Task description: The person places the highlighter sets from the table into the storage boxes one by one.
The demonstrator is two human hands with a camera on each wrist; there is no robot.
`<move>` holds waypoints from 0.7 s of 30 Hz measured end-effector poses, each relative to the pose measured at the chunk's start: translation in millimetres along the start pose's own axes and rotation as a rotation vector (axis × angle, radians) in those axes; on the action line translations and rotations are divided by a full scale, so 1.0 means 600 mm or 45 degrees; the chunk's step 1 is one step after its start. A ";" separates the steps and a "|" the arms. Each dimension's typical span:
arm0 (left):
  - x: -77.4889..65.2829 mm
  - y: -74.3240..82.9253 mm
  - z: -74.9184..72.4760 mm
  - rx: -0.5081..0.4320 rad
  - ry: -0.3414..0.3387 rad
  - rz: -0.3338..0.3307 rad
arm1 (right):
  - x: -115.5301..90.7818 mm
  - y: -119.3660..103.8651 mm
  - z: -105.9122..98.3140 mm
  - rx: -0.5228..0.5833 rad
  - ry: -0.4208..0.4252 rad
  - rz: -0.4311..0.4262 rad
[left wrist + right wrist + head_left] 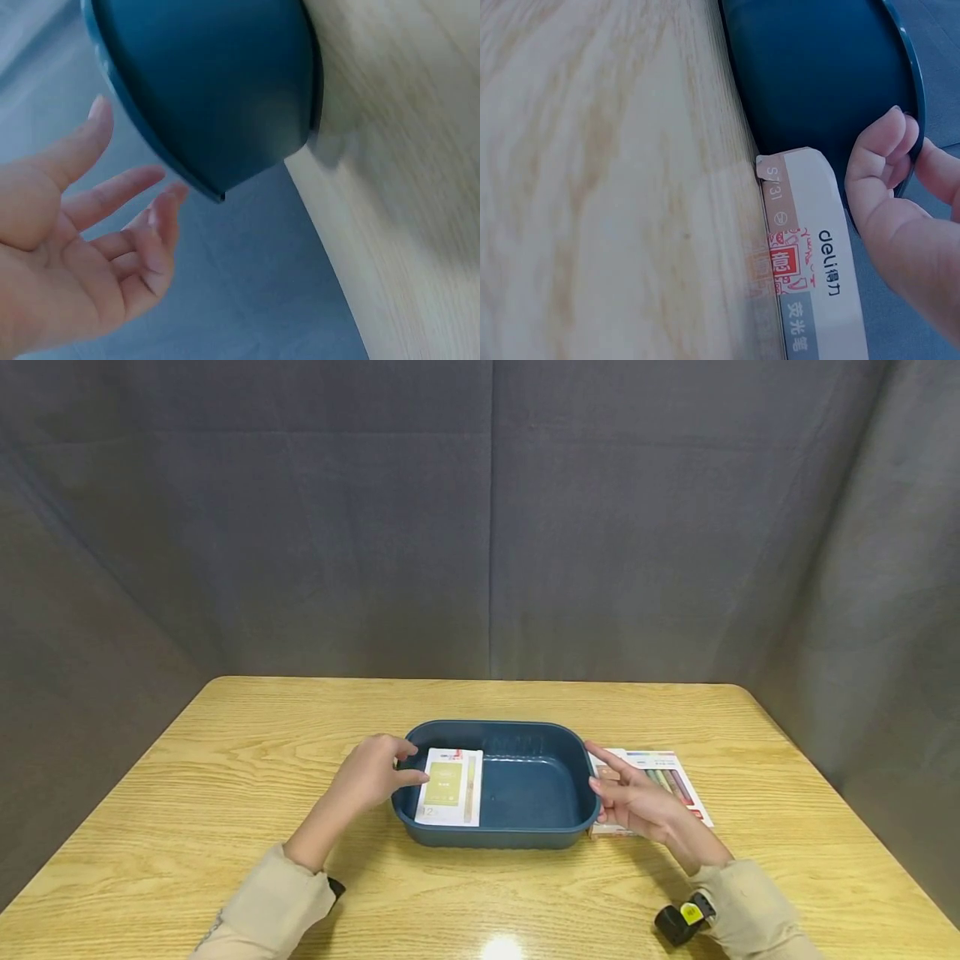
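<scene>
A dark blue plastic bin (525,839) stands mid-table, and a white box with a yellow-green panel (447,787) lies in its left end. My left hand (378,768) is over the bin's left rim, thumb toward that box, fingers loosely bent. From the left wrist view, the left hand (97,247) shows a gap between its thumb and the rim. At the other end, my right hand (637,797) pinches the rim, thumb on the inner side and fingers curled beneath the outer edge. Under and beside that hand lies a deli highlighter box (825,262), up against the bin.
The highlighter box's window of coloured pens (671,783) faces up, partly covered by the right hand. A wood-grain table (225,777) carries everything, its far edge meeting a grey curtain (487,527). A black wrist strap (684,920) sits at the right cuff.
</scene>
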State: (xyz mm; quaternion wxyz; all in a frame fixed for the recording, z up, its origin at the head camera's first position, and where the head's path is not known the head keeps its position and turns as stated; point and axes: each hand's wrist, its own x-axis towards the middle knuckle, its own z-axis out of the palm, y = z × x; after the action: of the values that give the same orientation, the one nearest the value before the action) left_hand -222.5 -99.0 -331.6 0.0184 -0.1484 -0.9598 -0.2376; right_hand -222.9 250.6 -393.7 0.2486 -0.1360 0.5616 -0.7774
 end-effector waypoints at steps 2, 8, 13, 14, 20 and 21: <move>0.001 -0.004 -0.005 -0.023 -0.038 -0.002 | 0.000 0.000 0.000 0.002 -0.001 -0.002; 0.002 -0.013 -0.013 -0.091 -0.153 0.011 | -0.001 -0.001 0.001 0.002 -0.013 -0.002; 0.004 -0.021 -0.016 -0.146 -0.186 0.001 | -0.002 -0.002 0.002 -0.007 -0.008 0.006; 0.004 -0.023 -0.015 -0.156 -0.192 0.000 | -0.002 -0.002 0.002 -0.009 -0.006 0.007; 0.008 -0.039 -0.011 -0.246 -0.262 -0.005 | -0.002 -0.002 0.002 -0.013 0.004 0.004; 0.009 -0.041 -0.010 -0.258 -0.276 -0.006 | -0.002 -0.002 0.002 -0.014 0.004 0.003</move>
State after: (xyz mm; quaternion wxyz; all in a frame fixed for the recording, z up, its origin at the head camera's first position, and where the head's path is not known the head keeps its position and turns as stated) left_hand -235.2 -121.1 -336.6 -0.1009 -0.1719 -0.9276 -0.3159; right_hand -221.9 250.5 -392.3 0.2478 -0.1355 0.5663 -0.7743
